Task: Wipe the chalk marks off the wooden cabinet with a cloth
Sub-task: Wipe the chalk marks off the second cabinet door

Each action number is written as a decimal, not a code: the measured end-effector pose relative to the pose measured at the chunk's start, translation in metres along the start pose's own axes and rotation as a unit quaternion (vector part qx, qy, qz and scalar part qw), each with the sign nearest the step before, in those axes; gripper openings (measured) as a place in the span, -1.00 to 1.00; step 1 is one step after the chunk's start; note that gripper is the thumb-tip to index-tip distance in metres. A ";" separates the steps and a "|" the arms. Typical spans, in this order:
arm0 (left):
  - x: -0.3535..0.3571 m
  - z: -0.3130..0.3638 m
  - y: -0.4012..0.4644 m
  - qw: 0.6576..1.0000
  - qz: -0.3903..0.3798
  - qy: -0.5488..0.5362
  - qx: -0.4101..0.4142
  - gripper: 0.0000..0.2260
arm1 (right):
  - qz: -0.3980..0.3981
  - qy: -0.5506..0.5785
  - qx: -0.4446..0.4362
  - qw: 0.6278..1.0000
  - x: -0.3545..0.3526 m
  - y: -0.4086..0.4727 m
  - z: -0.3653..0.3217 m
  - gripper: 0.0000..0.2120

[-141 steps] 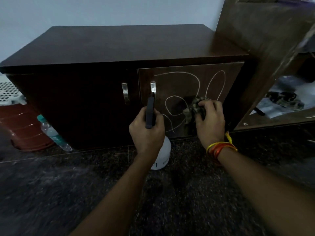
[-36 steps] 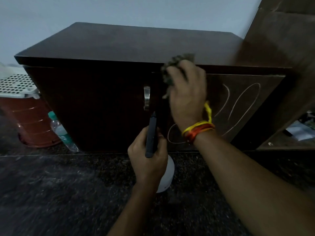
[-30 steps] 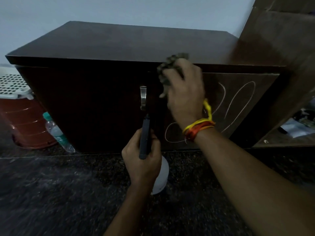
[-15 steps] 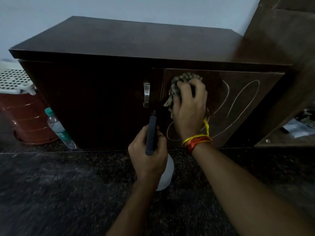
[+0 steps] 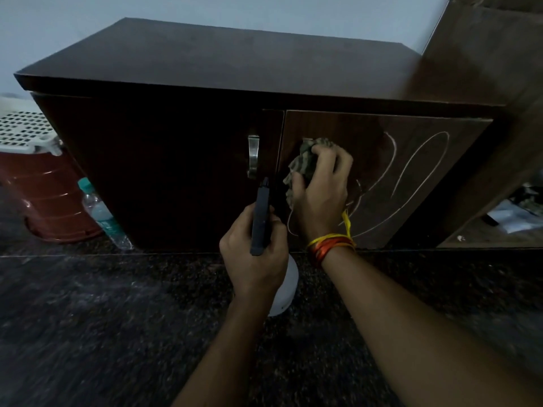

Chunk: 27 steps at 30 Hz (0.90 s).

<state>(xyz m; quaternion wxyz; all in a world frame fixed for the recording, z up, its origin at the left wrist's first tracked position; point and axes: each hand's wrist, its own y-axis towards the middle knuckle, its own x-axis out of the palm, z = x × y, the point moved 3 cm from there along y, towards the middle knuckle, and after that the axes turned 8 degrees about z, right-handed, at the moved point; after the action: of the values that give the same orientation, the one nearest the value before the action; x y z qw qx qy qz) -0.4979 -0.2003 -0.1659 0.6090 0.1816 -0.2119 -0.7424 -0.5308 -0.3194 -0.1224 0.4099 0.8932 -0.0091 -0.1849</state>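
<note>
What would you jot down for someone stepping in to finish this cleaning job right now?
Right hand: closed on the crumpled cloth, pressed to the cabinet's right door near its upper left.
Left hand: gripping a spray bottle with a dark nozzle, held low in front of the doors.
Done: upper left of that door looks free of chalk.
Left: the chalk loops on the door's right side and the curves below the cloth.

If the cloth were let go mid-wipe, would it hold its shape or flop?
Probably flop: the cloth is bunched in folds under the right hand, with an edge drooping below. It looks light and soft, so it likely drops rather than clings to the door.
</note>
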 end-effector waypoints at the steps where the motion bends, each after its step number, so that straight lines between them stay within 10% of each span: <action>1: 0.000 0.000 0.000 1.000 -0.001 0.000 -0.001 -0.89 | 0.004 -0.002 0.003 1.000 0.000 0.001 -0.001 -0.66; 27: -0.025 0.006 0.012 0.999 0.039 0.011 -0.010 -0.96 | 0.045 0.101 0.246 0.963 0.018 -0.047 0.024 -0.50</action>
<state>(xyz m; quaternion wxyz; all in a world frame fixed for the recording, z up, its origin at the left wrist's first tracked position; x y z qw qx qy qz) -0.4861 -0.1770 -0.1537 0.6416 0.1753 -0.2052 -0.7180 -0.5282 -0.3093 -0.1772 0.1846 0.9791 -0.0525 -0.0669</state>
